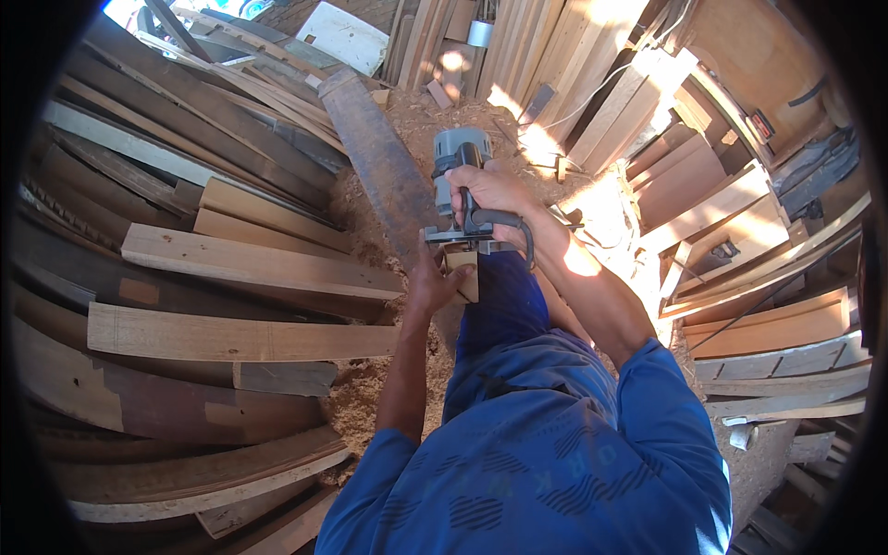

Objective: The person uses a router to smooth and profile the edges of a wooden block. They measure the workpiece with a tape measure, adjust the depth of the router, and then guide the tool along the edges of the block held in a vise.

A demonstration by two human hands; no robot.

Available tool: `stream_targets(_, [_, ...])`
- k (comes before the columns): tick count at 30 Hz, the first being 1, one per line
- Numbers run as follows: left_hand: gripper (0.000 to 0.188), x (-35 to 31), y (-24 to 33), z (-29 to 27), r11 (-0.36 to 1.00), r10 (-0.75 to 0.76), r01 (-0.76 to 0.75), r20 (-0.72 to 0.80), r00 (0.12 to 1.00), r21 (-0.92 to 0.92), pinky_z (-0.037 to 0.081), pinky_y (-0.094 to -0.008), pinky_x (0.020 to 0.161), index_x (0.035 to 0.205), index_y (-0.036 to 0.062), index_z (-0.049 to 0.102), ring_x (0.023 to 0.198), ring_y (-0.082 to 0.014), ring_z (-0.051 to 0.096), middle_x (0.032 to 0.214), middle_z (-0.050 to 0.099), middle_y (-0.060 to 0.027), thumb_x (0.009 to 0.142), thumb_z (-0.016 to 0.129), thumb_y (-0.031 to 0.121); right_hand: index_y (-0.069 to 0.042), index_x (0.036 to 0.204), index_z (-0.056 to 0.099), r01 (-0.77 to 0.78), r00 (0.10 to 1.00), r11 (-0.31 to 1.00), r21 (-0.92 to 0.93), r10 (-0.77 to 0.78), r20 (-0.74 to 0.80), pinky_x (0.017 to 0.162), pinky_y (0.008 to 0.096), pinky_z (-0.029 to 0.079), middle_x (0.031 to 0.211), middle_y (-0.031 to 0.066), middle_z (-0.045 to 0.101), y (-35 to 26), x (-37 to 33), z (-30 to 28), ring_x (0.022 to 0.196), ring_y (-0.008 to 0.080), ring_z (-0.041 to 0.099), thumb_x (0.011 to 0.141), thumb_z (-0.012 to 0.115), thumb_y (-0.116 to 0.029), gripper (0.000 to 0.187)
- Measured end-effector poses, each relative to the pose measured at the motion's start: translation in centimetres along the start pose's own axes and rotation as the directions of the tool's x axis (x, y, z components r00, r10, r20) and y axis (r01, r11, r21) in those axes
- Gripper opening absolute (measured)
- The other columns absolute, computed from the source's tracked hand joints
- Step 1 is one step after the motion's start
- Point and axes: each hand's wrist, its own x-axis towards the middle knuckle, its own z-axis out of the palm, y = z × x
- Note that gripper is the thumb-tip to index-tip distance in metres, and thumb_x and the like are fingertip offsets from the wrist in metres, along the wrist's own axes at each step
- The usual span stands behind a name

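In front of me, my right hand (495,190) is wrapped round the black handle of a grey handheld power tool (451,146) with a flat metal base. A black cord loops down beside my wrist. Just below it, my left hand (433,285) is closed on a small pale wood block (469,283), thumb across its face. The block lies against the underside of the tool's base. What the tool's working part is, I cannot make out. Beyond my left hand, a long dark plank (375,148) slopes away.
Long boards (240,333) lie stacked on my left, their ends pointing toward me. Upright planks (527,55) lean at the back, near a white panel (342,37). More timber (684,176) is piled on the right. Sawdust and shavings (365,393) cover the ground.
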Motion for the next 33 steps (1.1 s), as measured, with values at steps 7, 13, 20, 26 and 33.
stream_targets(7, [0.116,-0.3,0.7,-0.3,1.0,-0.02,0.02,0.001,1.0,0.007,0.054,-0.041,0.1,0.16,-0.0043,0.002,0.124,-0.035,0.064,0.137,0.059,-0.0318,0.083,0.086,0.02,-0.002,0.079,0.062,0.008,1.0,0.999,0.048,-0.009,0.021,0.053,0.0336,0.051,0.067,0.0078,0.061,0.1,-0.3,-0.2,0.055,0.0201,0.06,0.094,0.065,-0.015,0.02])
stream_targets(13, [0.116,-0.6,1.0,-0.3,0.998,0.004,-0.003,-0.01,1.0,0.071,0.055,-0.0426,0.1,0.16,-0.0038,0.005,0.125,-0.0372,0.063,0.138,0.059,-0.0323,0.082,0.087,0.024,-0.002,0.081,0.062,0.005,1.0,0.999,0.036,-0.006,0.011,0.053,0.033,0.051,0.068,0.0075,0.061,0.2,-0.6,-0.4,0.057,0.0184,0.06,0.094,0.065,-0.014,0.018])
stream_targets(20, [0.117,-0.3,0.2,-0.3,0.998,-0.011,0.01,0.009,1.0,0.062,0.054,-0.043,0.102,0.16,-0.0037,0.005,0.129,-0.038,0.06,0.14,0.056,-0.0329,0.082,0.087,0.025,-0.001,0.085,0.062,0.003,1.0,0.998,0.055,-0.004,0.016,0.054,0.0329,0.052,0.07,0.0073,0.061,0.5,-0.3,-0.6,0.058,0.0173,0.06,0.094,0.065,-0.014,0.016])
stream_targets(26, [0.118,-0.6,0.2,-0.1,0.998,0.015,-0.016,0.01,1.0,0.055,0.053,-0.0418,0.103,0.16,-0.0029,0.002,0.131,-0.037,0.058,0.143,0.054,-0.0325,0.082,0.087,0.02,-0.002,0.083,0.062,-0.025,1.0,0.999,0.041,0.025,-0.001,0.053,0.033,0.052,0.069,0.0073,0.06,0.6,-0.3,-0.7,0.057,0.0177,0.06,0.094,0.064,-0.013,0.016])
stream_targets(33, [0.12,-0.7,0.5,-0.3,0.998,0.0,-0.003,0.034,0.999,0.07,0.053,-0.0412,0.103,0.162,0.0031,-0.003,0.132,-0.0354,0.058,0.146,0.052,-0.0318,0.082,0.086,0.018,-0.002,0.08,0.061,-0.044,0.999,0.996,0.074,0.045,-0.015,0.053,0.0342,0.051,0.067,0.0075,0.06,0.5,0.0,-1.5,0.055,0.0195,0.059,0.094,0.065,-0.014,0.019])
